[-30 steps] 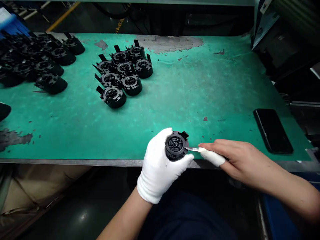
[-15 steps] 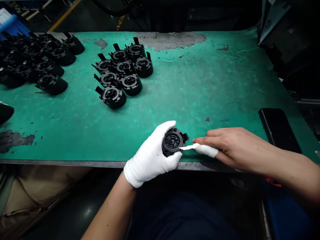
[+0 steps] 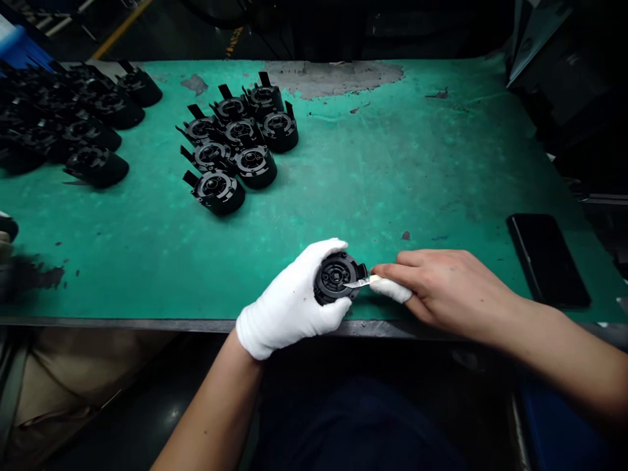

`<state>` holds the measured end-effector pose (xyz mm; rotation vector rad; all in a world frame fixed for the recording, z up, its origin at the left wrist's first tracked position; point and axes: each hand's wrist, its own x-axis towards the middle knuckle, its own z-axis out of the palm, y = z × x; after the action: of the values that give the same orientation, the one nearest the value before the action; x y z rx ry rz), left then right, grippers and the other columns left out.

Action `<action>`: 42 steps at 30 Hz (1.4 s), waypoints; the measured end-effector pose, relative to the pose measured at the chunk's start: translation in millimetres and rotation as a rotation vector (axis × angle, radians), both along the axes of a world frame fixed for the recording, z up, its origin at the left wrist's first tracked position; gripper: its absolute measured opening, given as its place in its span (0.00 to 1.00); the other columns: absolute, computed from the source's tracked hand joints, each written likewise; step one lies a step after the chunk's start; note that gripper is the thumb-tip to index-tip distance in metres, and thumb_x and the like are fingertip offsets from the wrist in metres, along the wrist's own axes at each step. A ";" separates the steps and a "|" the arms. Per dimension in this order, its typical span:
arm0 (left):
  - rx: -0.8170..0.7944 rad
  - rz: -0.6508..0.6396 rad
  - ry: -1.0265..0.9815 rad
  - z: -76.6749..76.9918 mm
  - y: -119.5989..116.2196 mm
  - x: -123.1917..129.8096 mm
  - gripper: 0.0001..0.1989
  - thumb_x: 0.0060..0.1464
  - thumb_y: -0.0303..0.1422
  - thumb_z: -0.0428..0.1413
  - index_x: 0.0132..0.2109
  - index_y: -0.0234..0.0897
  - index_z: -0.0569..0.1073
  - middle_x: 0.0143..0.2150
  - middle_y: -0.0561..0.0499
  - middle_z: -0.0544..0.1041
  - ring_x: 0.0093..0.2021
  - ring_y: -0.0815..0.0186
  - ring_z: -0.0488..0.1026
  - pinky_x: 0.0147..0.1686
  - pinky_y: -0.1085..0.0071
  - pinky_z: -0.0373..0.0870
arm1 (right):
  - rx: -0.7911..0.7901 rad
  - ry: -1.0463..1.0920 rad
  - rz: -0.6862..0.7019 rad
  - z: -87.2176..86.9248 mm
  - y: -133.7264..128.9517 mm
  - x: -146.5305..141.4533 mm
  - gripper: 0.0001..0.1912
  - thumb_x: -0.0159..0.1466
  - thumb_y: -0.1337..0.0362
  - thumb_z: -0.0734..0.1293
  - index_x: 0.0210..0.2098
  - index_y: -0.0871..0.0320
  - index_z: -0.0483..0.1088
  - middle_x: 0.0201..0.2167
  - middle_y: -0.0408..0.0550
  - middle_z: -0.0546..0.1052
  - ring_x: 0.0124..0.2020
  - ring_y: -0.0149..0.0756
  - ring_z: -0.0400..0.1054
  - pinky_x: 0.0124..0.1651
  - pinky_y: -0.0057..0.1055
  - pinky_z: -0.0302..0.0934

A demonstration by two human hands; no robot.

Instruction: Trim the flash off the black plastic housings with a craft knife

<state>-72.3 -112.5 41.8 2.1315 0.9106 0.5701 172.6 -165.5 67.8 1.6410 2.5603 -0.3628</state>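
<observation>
My left hand (image 3: 293, 297), in a white glove, is wrapped round a round black plastic part (image 3: 337, 276) near the front edge of the table. Its ringed face is turned up towards me, and a small tab sticks out at its right side. My right hand (image 3: 432, 288) is bare except for a white cover on the thumb. Thumb and fingers pinch a small knife (image 3: 360, 282) with a thin pale blade. The blade's tip lies over the face of the black part; whether it touches is too fine to tell. The fingers hide most of the knife's handle.
Several like black parts (image 3: 216, 186) stand grouped on the green table (image 3: 392, 163). A larger cluster (image 3: 95, 163) is at the far left. A black phone (image 3: 548, 260) lies at the right. Another person's leg (image 3: 53, 386) shows at lower left, and a blue bin (image 3: 19, 46) behind.
The knife and my right hand have moved left, bringing the blade tip further in over the black part's face. My left hand keeps its hold. The view has shifted slightly.
</observation>
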 end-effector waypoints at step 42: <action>0.012 0.402 -0.020 -20.3 -54.4 7.4 0.43 0.46 0.52 0.67 0.64 0.42 0.62 0.63 0.43 0.71 0.62 0.53 0.71 0.62 0.56 0.69 | -0.220 0.334 -0.129 -10.1 -63.0 -21.7 0.29 0.63 0.75 0.56 0.63 0.58 0.66 0.56 0.56 0.76 0.51 0.45 0.75 0.51 0.44 0.73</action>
<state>-64.9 -166.9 21.5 1.9557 1.3392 0.7946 150.9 -228.5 57.7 1.7945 2.5174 -0.9675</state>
